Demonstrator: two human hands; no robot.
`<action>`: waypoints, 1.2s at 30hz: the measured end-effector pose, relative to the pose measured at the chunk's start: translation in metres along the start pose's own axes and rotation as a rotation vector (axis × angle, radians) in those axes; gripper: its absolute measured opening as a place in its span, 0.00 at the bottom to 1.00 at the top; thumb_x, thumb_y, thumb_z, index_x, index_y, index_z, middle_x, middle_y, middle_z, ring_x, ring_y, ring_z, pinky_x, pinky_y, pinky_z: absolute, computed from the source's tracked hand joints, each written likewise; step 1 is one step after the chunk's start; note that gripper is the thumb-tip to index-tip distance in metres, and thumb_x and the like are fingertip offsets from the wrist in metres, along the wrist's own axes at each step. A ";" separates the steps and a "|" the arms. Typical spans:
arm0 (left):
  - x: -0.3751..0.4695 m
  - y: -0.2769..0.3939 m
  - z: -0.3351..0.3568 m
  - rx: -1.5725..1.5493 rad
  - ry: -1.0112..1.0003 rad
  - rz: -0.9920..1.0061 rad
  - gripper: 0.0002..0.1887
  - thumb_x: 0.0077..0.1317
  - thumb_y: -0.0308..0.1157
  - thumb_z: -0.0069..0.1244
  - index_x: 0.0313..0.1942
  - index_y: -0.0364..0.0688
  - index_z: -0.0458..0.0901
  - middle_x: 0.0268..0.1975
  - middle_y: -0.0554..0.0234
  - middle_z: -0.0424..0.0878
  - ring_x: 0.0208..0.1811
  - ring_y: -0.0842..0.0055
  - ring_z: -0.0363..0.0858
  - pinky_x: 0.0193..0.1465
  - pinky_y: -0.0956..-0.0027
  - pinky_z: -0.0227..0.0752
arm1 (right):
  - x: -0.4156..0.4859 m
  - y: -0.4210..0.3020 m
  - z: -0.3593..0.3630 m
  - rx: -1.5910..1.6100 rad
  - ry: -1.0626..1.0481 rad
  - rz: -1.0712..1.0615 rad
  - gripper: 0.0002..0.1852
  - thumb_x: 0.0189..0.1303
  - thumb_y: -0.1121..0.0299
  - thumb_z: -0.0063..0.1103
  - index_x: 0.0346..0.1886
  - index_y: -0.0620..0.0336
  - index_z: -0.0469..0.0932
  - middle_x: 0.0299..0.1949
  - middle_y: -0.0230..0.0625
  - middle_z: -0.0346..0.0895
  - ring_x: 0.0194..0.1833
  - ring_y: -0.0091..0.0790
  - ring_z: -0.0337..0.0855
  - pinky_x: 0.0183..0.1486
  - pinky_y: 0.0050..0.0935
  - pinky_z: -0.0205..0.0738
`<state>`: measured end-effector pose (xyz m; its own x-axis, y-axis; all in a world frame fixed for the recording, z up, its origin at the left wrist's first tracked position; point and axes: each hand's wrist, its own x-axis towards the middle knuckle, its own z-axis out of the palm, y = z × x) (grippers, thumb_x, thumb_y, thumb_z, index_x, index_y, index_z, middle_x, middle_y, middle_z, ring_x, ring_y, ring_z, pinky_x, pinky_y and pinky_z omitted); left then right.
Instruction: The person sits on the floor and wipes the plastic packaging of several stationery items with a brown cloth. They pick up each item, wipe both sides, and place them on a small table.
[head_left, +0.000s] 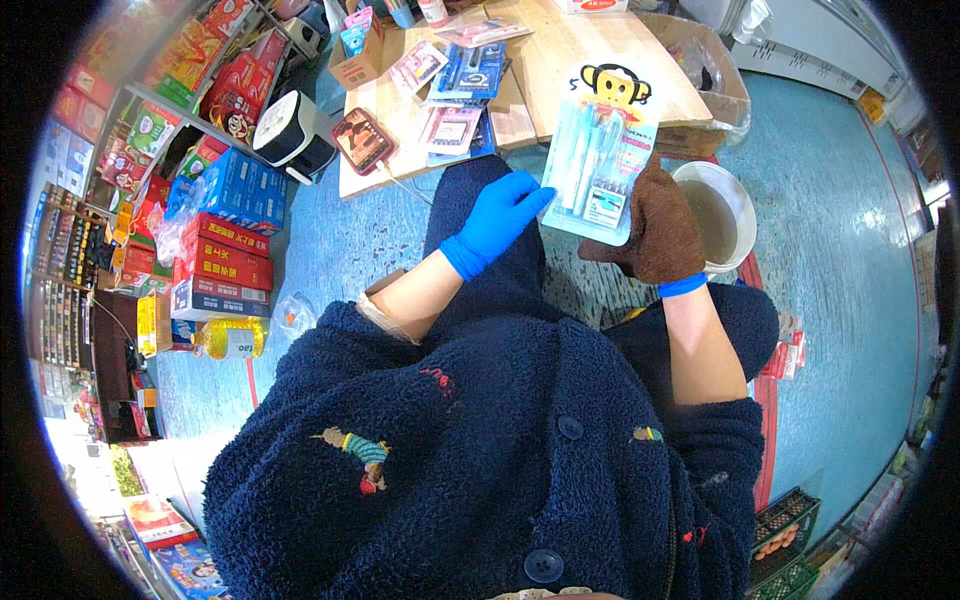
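A blister pack of light blue pens (600, 161) with a yellow monkey-face card top is held up in front of me, tilted slightly. My left hand (504, 217), in a blue glove, has its thumb and fingertips at the pack's left edge. On the right side, my right hand (656, 225) grips the pack through a brown cloth worn or wrapped over a blue glove. Beyond, on the wooden table (577, 45), lie blue stationery packs (469, 71) and pink stationery packs (450, 127) in a loose pile. A phone (364, 141) with a cable lies left of them.
Right of my right hand stands a white bucket (716, 214) of murky water. A cardboard carton (724, 94) is behind it. Leftward are a white-and-black appliance (294, 133), stacked red boxes (225, 259), an oil bottle (231, 339) and loaded shelves. A small cardboard box (358, 64) sits on the table.
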<state>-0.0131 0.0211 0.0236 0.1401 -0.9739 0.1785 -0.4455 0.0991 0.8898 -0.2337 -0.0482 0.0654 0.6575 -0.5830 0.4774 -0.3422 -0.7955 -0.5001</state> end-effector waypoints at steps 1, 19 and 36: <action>0.000 0.000 0.000 0.007 0.014 0.008 0.11 0.60 0.33 0.51 0.25 0.35 0.73 0.23 0.67 0.67 0.27 0.84 0.64 0.32 0.77 0.62 | 0.000 -0.001 0.000 0.002 0.014 0.009 0.35 0.17 0.65 0.77 0.38 0.63 0.70 0.38 0.49 0.71 0.44 0.55 0.70 0.46 0.44 0.66; 0.002 0.011 -0.005 0.040 0.159 0.115 0.10 0.56 0.29 0.54 0.37 0.36 0.73 0.35 0.64 0.73 0.34 0.81 0.70 0.38 0.77 0.66 | 0.000 0.006 0.006 -0.077 -0.063 0.081 0.36 0.21 0.65 0.75 0.44 0.60 0.74 0.42 0.49 0.72 0.46 0.53 0.70 0.51 0.43 0.66; 0.021 0.010 0.040 0.310 0.049 0.247 0.51 0.47 0.50 0.59 0.64 0.34 0.49 0.54 0.37 0.64 0.56 0.50 0.63 0.59 0.55 0.57 | 0.014 -0.005 0.013 -0.227 -0.156 0.108 0.31 0.23 0.70 0.73 0.38 0.73 0.74 0.34 0.54 0.74 0.42 0.49 0.76 0.45 0.35 0.73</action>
<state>-0.0503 -0.0061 0.0193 0.0339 -0.9170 0.3974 -0.7159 0.2552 0.6499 -0.2138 -0.0502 0.0655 0.6987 -0.6474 0.3046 -0.5453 -0.7574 -0.3590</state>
